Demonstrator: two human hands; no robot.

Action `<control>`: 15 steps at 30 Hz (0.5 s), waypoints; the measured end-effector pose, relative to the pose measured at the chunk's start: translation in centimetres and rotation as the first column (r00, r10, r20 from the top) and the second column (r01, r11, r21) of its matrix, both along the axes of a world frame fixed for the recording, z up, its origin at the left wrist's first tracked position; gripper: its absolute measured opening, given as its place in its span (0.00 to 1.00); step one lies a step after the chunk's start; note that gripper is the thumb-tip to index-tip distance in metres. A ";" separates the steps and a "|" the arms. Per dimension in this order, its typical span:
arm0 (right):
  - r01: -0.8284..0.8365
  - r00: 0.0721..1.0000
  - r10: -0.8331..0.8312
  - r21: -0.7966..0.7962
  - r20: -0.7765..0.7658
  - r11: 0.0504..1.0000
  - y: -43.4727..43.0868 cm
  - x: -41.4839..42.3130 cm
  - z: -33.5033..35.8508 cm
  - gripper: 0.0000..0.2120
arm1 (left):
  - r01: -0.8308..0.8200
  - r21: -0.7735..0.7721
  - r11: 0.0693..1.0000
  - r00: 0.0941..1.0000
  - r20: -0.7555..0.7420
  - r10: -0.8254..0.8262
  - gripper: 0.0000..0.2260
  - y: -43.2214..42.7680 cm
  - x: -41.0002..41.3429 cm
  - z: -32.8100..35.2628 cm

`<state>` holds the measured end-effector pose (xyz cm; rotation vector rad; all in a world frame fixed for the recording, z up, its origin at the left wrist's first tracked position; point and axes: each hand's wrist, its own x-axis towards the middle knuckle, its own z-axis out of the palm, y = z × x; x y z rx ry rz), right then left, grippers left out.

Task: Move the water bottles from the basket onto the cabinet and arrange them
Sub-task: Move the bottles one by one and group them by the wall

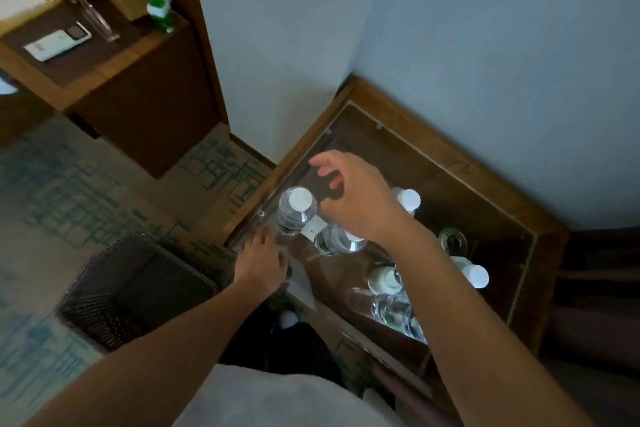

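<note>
Neither hand holds anything: the right hand (349, 199) hovers spread above the clear white-capped plastic water bottles (298, 210) on the glass-topped wooden cabinet (433, 163), the left hand (261, 262) apparently resting at its edge; the dark woven basket (138, 291) looks empty, and a careless sweep could topple bottles

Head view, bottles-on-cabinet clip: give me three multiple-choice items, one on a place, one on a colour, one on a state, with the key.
1. Where is the dark woven basket?
A. on the carpet left of the cabinet
B. on the cabinet top
C. on the desk

2. What colour are the caps of the upright water bottles?
A. blue
B. white
C. red

3. What is the right hand doing?
A. gripping a bottle
B. resting flat on the wall
C. open above the bottles, holding nothing

Key: 1 A, it stands on the patterned floor by the left hand. 2 B, every visible cap is white. 3 C, its fingers are spread and nothing is in them.
</note>
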<state>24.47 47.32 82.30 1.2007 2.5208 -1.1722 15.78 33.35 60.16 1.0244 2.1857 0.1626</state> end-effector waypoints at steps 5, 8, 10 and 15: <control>-0.419 0.875 0.429 -0.096 0.224 0.903 0.3 -3.8 -2.2 0.37 | 0.036 -0.024 0.999 0.997 -0.063 -0.038 0.39 0.5 0.8 -0.7; -0.541 0.802 0.523 -0.021 0.290 0.841 0.1 -4.4 -4.2 0.29 | 0.020 -0.048 0.999 0.993 -0.113 -0.025 0.46 0.8 2.4 -2.4; -0.568 0.798 0.539 0.037 0.268 0.822 0.4 -4.5 -5.1 0.25 | -0.032 -0.021 0.999 0.988 -0.153 0.029 0.51 1.0 3.3 -3.3; -0.408 0.907 0.396 0.070 0.144 0.910 1.6 -4.1 -5.8 0.29 | -0.120 0.085 0.989 0.957 -0.256 0.138 0.52 1.1 4.9 -5.2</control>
